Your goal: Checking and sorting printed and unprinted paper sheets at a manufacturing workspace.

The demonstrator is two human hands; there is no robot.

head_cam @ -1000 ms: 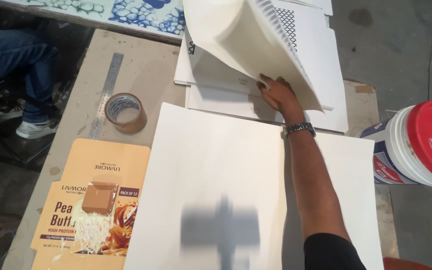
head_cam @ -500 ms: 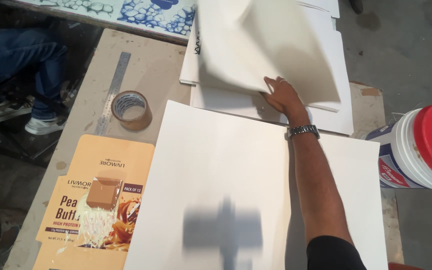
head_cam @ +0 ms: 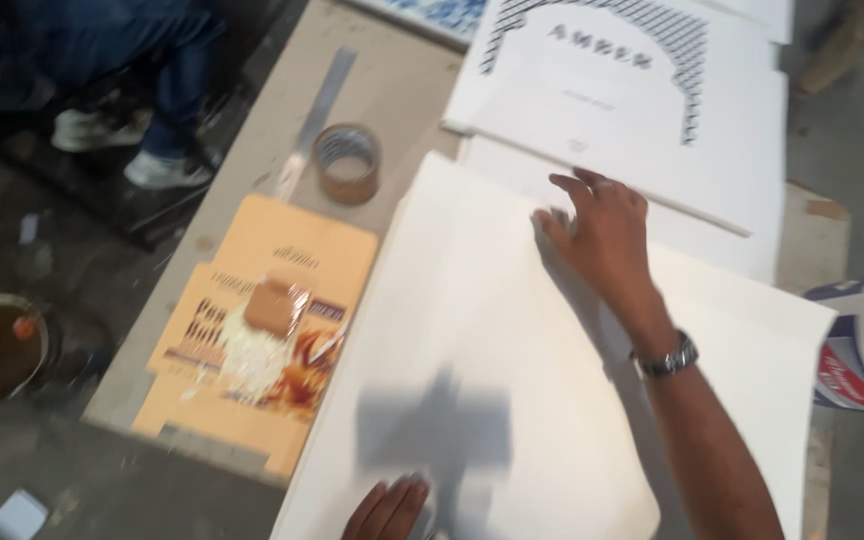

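Two hands are laid on a large white sheet (head_cam: 492, 340) that lies flat across the table (head_cam: 252, 200). The right hand (head_cam: 602, 230) is pressed palm-down near the sheet's far edge, fingers spread; a wristwatch (head_cam: 667, 360) is worn on that arm. Only the fingertips of the left hand (head_cam: 387, 505) are seen, flat at the near edge. A printed white stack (head_cam: 632, 110) lies beyond; a tape roll (head_cam: 347, 162) and flattened orange carton (head_cam: 262, 330) lie to the left.
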